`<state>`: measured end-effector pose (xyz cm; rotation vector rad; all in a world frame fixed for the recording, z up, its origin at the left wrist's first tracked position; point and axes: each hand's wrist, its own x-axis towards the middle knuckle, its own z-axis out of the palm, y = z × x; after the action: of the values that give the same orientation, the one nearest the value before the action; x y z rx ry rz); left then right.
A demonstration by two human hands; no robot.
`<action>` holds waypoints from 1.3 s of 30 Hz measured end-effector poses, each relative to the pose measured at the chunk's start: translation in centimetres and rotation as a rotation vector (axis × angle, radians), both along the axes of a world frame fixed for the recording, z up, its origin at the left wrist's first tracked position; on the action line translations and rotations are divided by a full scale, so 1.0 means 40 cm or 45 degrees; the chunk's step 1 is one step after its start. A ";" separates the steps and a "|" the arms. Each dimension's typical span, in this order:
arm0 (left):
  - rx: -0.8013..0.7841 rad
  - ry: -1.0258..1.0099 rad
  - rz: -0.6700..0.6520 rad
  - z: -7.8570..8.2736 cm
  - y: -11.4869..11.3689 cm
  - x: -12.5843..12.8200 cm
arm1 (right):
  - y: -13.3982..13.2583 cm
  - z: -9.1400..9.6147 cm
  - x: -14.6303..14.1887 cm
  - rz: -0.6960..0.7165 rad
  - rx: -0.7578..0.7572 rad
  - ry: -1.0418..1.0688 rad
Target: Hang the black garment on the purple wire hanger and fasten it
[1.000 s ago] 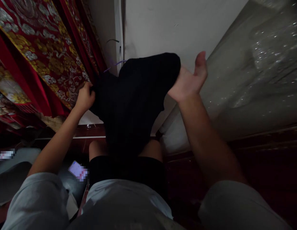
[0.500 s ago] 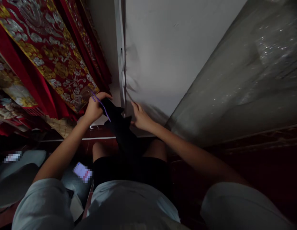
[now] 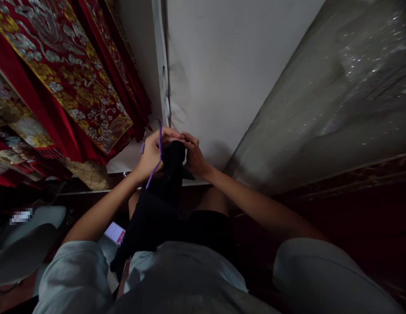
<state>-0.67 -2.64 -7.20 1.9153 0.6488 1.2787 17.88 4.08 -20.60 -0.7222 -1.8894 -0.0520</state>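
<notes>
A soft, matte black bundle hangs between my hands and trails down over my lap to the lower left. A pointed tip juts from its right side; the dimness hides what kind of thing it is. My left hand curls around its upper left, fingers reaching over the top. On the right side, my right hand grips its upper edge, and the fingertips of both hands nearly meet. A thin purple cord runs across my left hand and dangles below it. The fingers partly hide the top of the bundle.
Red embroidered cloth hangs at the left. A white panel stands ahead, beside a plastic-wrapped surface on the right. A lit phone lies by my left arm, near a grey seat.
My hands have come together around the bundle's top, the left moving right. The bundle has swung and spreads lower left across my lap. The purple cord has shifted right with my left hand.
</notes>
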 end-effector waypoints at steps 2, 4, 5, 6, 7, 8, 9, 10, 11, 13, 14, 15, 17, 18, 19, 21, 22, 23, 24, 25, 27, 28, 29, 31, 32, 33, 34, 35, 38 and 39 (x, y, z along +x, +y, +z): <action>-0.028 0.039 -0.051 -0.006 -0.014 -0.007 | -0.013 0.003 -0.004 -0.003 -0.036 -0.023; -0.051 0.090 -0.110 -0.008 -0.023 -0.021 | -0.025 0.011 -0.005 -0.004 -0.091 -0.076; -0.060 0.124 -0.138 -0.006 -0.025 -0.033 | -0.032 0.016 -0.003 -0.015 -0.124 -0.110; -0.063 0.162 -0.157 -0.003 -0.025 -0.049 | -0.038 0.022 0.003 -0.032 -0.155 -0.148; -0.063 0.205 -0.161 0.003 -0.024 -0.070 | -0.044 0.028 0.011 -0.059 -0.179 -0.185; -0.061 0.243 -0.144 0.010 -0.021 -0.097 | -0.050 0.035 0.024 -0.100 -0.197 -0.219; -0.057 0.268 -0.107 0.018 -0.018 -0.130 | -0.055 0.042 0.040 -0.156 -0.210 -0.249; -0.049 0.269 -0.047 0.025 -0.014 -0.168 | -0.058 0.050 0.059 -0.230 -0.219 -0.269; -0.041 0.233 0.035 0.030 -0.012 -0.208 | -0.060 0.060 0.080 -0.320 -0.225 -0.271; -0.010 0.088 0.238 0.032 -0.014 -0.287 | -0.055 0.089 0.121 -0.527 -0.232 -0.216; 0.031 0.005 0.357 0.028 -0.019 -0.319 | -0.049 0.107 0.138 -0.630 -0.237 -0.167; 0.095 -0.062 0.501 0.020 -0.027 -0.344 | -0.040 0.129 0.151 -0.727 -0.244 -0.114; 0.264 -0.121 0.829 -0.004 -0.047 -0.366 | -0.013 0.179 0.163 -0.879 -0.273 -0.027; 0.336 -0.103 0.954 -0.020 -0.057 -0.362 | 0.003 0.206 0.163 -0.928 -0.296 -0.006; 0.381 -0.042 1.013 -0.037 -0.066 -0.350 | 0.020 0.231 0.159 -0.958 -0.318 0.000; 0.403 0.168 0.915 -0.070 -0.077 -0.308 | 0.050 0.273 0.143 -0.969 -0.350 -0.025; 0.386 0.295 0.788 -0.084 -0.080 -0.280 | 0.061 0.288 0.134 -0.950 -0.351 -0.047; 0.357 0.425 0.655 -0.097 -0.080 -0.251 | 0.069 0.298 0.124 -0.915 -0.339 -0.072; 0.324 0.544 0.540 -0.109 -0.077 -0.221 | 0.072 0.302 0.116 -0.869 -0.317 -0.097; 0.288 0.641 0.454 -0.119 -0.073 -0.192 | 0.071 0.302 0.110 -0.821 -0.293 -0.121; 0.215 0.796 0.360 -0.135 -0.057 -0.140 | 0.057 0.288 0.106 -0.741 -0.260 -0.165; 0.189 0.856 0.360 -0.144 -0.045 -0.118 | 0.047 0.277 0.107 -0.719 -0.257 -0.183; 0.166 0.910 0.384 -0.152 -0.031 -0.099 | 0.035 0.265 0.111 -0.709 -0.264 -0.198; 0.107 1.027 0.456 -0.168 0.002 -0.071 | 0.017 0.242 0.121 -0.707 -0.297 -0.214; 0.076 1.095 0.484 -0.176 0.020 -0.061 | 0.012 0.233 0.128 -0.709 -0.316 -0.216; 0.049 1.166 0.507 -0.183 0.037 -0.053 | 0.011 0.226 0.134 -0.708 -0.331 -0.213; 0.026 1.236 0.526 -0.190 0.052 -0.047 | 0.013 0.222 0.140 -0.700 -0.340 -0.212; 0.014 1.288 0.541 -0.197 0.063 -0.043 | 0.017 0.221 0.145 -0.680 -0.342 -0.212; 0.009 1.263 0.515 -0.223 0.074 -0.037 | 0.033 0.224 0.150 -0.515 -0.359 -0.211; 0.008 1.204 0.479 -0.235 0.070 -0.036 | 0.034 0.222 0.146 -0.423 -0.383 -0.200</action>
<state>-2.12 0.17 -16.60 2.4388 1.5212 0.4799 23.73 5.45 -11.74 -1.2658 -1.9285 -0.0359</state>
